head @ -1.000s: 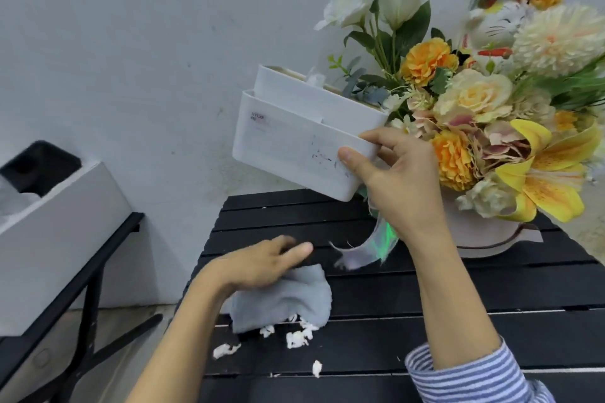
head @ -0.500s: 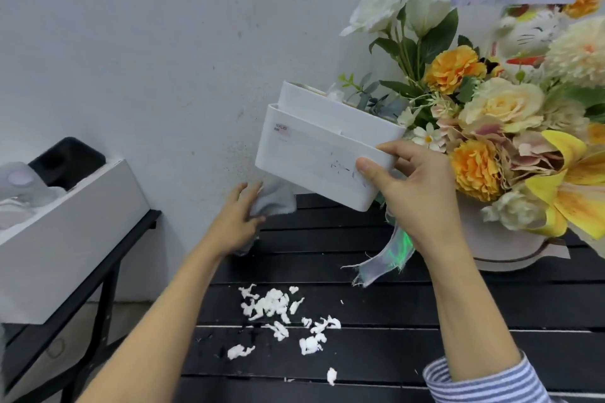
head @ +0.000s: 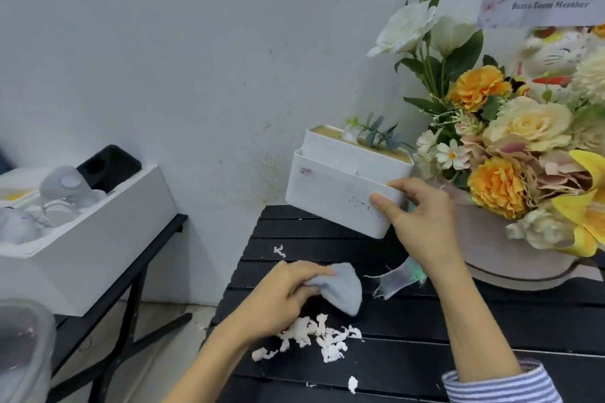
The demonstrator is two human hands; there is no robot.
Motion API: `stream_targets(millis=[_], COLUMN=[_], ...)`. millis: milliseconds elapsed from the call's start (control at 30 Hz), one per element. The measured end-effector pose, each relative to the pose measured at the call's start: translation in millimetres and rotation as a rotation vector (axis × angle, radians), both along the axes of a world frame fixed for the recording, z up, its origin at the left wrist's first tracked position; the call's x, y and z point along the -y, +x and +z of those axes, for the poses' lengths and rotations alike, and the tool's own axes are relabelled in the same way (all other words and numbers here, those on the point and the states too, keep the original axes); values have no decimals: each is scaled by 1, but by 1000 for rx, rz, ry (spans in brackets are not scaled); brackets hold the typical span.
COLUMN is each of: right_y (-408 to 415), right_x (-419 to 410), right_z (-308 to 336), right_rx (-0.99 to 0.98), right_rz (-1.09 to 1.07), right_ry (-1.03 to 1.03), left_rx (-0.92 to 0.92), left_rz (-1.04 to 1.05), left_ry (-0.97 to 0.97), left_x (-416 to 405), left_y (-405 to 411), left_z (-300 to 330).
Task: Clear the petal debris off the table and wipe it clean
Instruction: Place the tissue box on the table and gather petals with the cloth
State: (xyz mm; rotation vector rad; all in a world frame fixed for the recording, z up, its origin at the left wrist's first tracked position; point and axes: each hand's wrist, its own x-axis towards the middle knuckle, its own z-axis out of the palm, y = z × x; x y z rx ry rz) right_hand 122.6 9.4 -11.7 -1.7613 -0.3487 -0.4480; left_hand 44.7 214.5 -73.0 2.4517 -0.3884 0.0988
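Note:
White petal debris (head: 314, 335) lies heaped on the black slatted table (head: 409, 330), with single scraps at the back left (head: 279, 251) and near the front edge (head: 352, 384). My left hand (head: 281, 296) grips a grey cloth (head: 340, 288) on the table just behind the heap. My right hand (head: 415, 222) holds a white box (head: 340, 186) by its right end, tilted and lifted off the table's back left part.
A big flower arrangement (head: 510, 154) in a pale base (head: 510, 258) fills the table's right side, with a ribbon end (head: 397, 278) trailing onto the slats. A white box of items (head: 91, 232) sits on a black stand to the left. A wall is close behind.
My left hand has brought the cloth from under the lifted box back toward me, down to the petal heap. The white box stays lifted in my right hand.

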Motion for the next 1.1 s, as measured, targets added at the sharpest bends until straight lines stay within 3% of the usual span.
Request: stream_targets(millis=[100,200,300,400,500,633,800,967,1100], right_y=[4,7,7,10,9,10,14,21,23], right_x=[-2,-4,-3,2,6,14,10,4,-6], right_z=[-8,-9,-8,-7,-10,-11,-21,-31,-42], right_rx=[-7,8,15,-6,-21,-26,-79,-111,-207], right_rz=[35,40,33,11,-20,-14,29,25,13], right_ry=[-42,-59,-31,-11,-69,-167,-201,-244,-322], left_rx=[89,-59,-140,-119,-148,-355,-166,-280,-184], left_rz=[283,544,683,624,417,229,527,610,603], left_ry=[22,102,343,470,478,202,95,327,413], left_x=[-40,-67,-56,-26,-7,-3,-45,-39,-7], left_y=[41,82,100,84,49,6,26,54,41], left_z=[7,0,-14,-16,-7,19,24,-13,-24])
